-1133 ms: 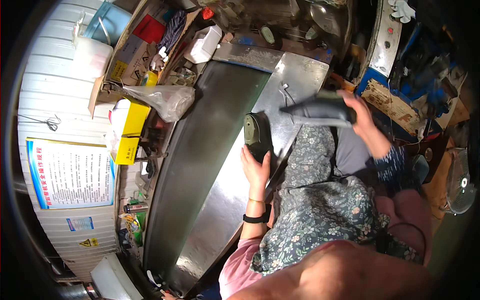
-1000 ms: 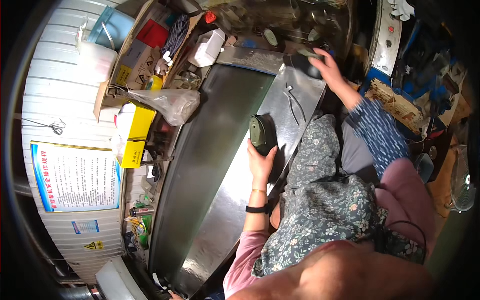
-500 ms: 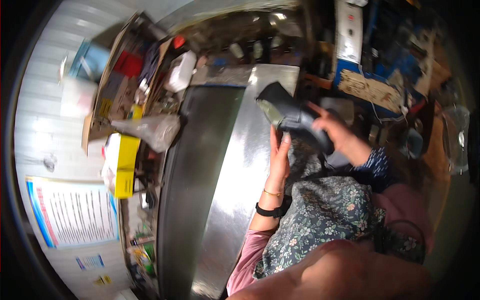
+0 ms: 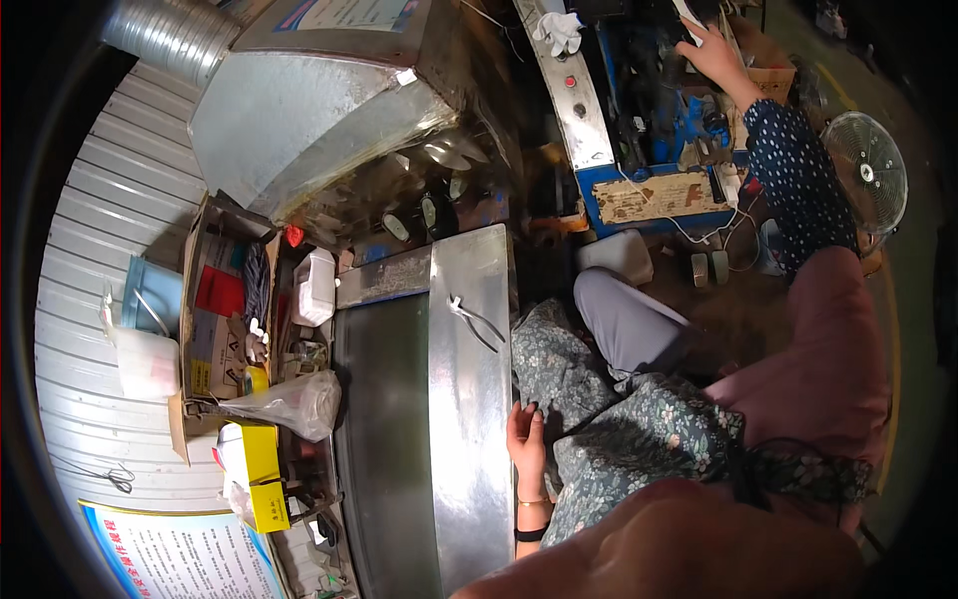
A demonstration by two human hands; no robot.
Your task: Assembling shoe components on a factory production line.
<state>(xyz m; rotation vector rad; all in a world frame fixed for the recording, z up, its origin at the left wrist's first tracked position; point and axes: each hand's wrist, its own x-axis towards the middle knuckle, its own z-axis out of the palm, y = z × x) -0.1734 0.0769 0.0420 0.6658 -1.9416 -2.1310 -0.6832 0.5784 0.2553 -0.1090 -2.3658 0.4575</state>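
My right hand (image 4: 720, 62) reaches far out at the top right, in a dotted dark sleeve. Its fingers and thumb are around a pale-edged black shoe (image 4: 687, 14), partly cut off by the upper rim. Close to my body, my left hand (image 4: 526, 439) hovers by the bench edge, fingers loosely bent and apart, with nothing visible in it. Pincers (image 4: 473, 321) with a bright head and dark handles lie on the shiny metal edge of the bench (image 4: 469, 419), ahead of my left hand.
A dark belt (image 4: 384, 429) runs along the bench beneath a metal hood (image 4: 319, 120). Black shoes (image 4: 431, 214) sit at the hood's mouth. Left are a cardboard box (image 4: 215, 329) and a yellow box (image 4: 261, 479). A blue machine (image 4: 649, 205) stands ahead; a fan (image 4: 866, 172) is at right.
The shoe held in both hands over the bench has gone to the far right in my right hand. My left hand has let go and dropped back. The view has shifted, and the pincers now show.
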